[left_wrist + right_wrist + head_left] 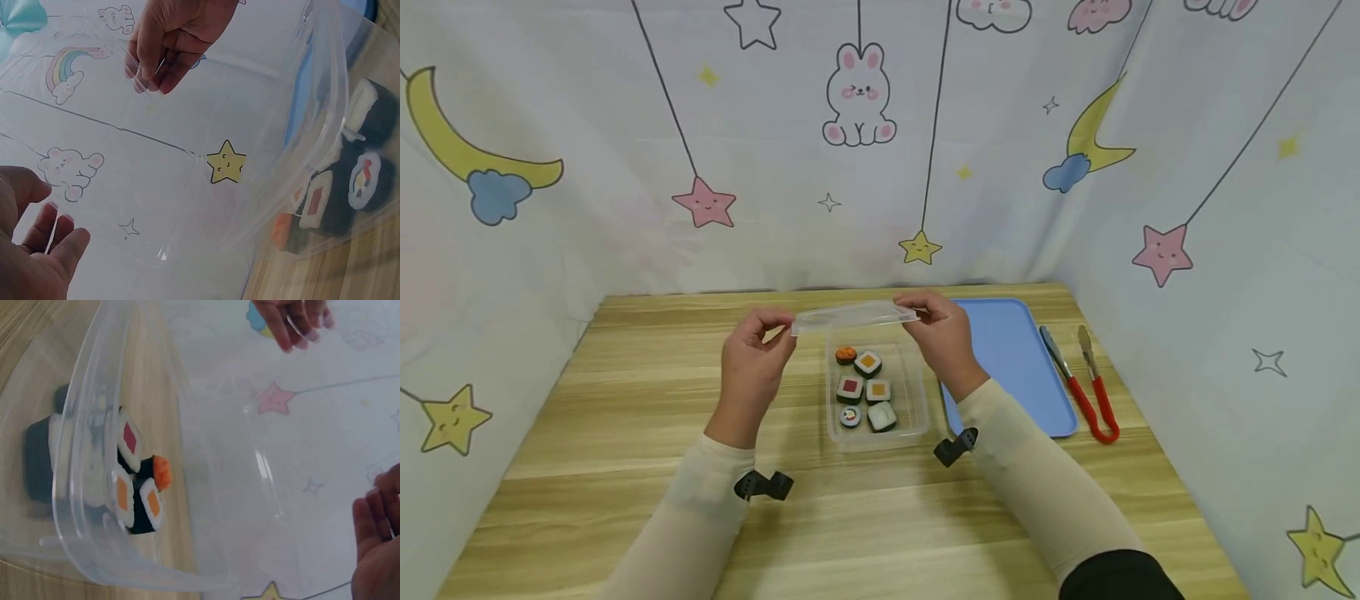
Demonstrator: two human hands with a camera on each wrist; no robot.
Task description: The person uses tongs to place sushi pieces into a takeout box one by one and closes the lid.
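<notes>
A clear plastic lid is held up, slightly tilted, above the far end of a clear plastic box. My left hand pinches the lid's left edge between thumb and fingers. At its right edge, my right hand pinches it too. Inside the box lie several sushi pieces: a roll with a red centre, rolls with orange centres, a white-topped piece, a small round roll and an orange-topped piece. Through the see-through lid, both wrist views show the opposite hand.
A blue tray lies to the right of the box, partly behind my right forearm. Beside it rest tongs with red handles, spread apart. Printed curtains stand behind and around the wooden table.
</notes>
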